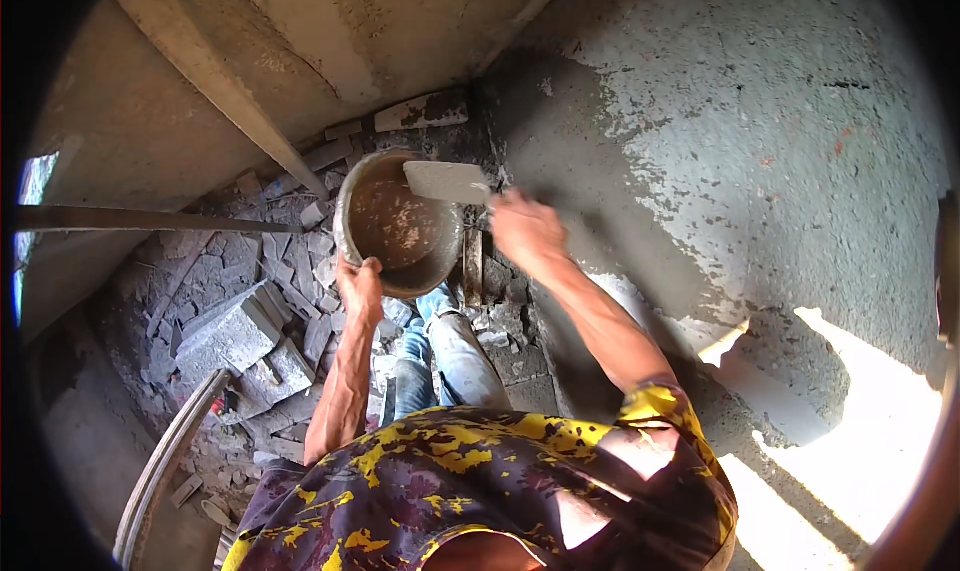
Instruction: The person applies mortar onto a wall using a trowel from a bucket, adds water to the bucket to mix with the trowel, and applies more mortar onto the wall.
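Note:
My left hand (pixel 360 289) grips the near left rim of a round bucket (pixel 348 221), its thumb over the edge. Brown, wet-looking material (pixel 405 226) coats the inside and bottom of the bucket, which is tilted so that I look into it. In my right hand (pixel 527 233), closed around the handle, is a flat trowel (pixel 447 182). Its grey, mortar-smeared blade reaches over the far right part of the bucket's opening. The handle itself is mostly hidden by my fingers, which are slightly blurred.
To the right rises a wall (pixel 740 141) with a dark damp patch beside rougher grey plaster. Rubble (pixel 210 271) and broken slabs cover the floor, with a large grey block (pixel 232 336) at left. Wooden poles (pixel 215 76) lean in from the left. A curved rail (pixel 165 466) stands nearer.

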Demonstrator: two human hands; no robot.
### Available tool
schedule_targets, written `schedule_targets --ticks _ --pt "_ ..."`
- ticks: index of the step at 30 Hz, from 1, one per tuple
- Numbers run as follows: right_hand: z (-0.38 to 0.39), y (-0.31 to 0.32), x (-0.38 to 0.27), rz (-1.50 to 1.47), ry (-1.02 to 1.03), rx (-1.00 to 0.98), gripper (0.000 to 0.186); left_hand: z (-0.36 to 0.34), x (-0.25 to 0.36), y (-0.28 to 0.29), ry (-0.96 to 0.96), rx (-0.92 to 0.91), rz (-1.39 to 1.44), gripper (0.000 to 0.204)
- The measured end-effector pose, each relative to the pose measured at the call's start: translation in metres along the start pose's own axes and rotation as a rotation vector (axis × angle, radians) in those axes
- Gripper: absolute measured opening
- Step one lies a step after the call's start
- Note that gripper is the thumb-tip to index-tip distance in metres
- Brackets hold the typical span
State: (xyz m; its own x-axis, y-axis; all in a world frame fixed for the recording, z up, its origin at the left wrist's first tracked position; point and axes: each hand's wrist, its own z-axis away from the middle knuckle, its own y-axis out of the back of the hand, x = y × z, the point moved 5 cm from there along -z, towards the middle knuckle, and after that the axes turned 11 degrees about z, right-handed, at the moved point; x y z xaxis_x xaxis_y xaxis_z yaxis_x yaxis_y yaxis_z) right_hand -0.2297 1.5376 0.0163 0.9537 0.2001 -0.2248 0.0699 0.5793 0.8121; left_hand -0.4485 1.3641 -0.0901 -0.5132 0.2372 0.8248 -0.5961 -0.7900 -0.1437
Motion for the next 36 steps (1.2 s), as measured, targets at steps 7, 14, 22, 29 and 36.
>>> schedule_targets --ticks 7,14,22,29,36 --pt "-0.051 -0.082 -0.036 0.355 0.637 0.089 0.018 0.013 0.025 -0.014 -0.065 -0.068 -0.054 0.038" --pt "-0.035 -0.074 -0.047 -0.242 0.619 -0.222 0.019 -0.008 0.012 0.037 0.016 0.090 0.142 0.026" --pt "-0.148 0.067 0.068 -0.546 0.054 -0.435 0.025 -0.059 0.011 0.040 -0.078 0.119 -0.022 0.024" --pt "-0.035 0.178 0.015 -0.075 0.106 0.097 0.039 -0.063 0.020 0.005 -0.036 0.110 0.167 0.027" --pt "-0.030 0.071 -0.029 0.646 0.353 0.199 0.022 -0.027 0.060 -0.064 -0.011 -0.015 0.245 0.036"
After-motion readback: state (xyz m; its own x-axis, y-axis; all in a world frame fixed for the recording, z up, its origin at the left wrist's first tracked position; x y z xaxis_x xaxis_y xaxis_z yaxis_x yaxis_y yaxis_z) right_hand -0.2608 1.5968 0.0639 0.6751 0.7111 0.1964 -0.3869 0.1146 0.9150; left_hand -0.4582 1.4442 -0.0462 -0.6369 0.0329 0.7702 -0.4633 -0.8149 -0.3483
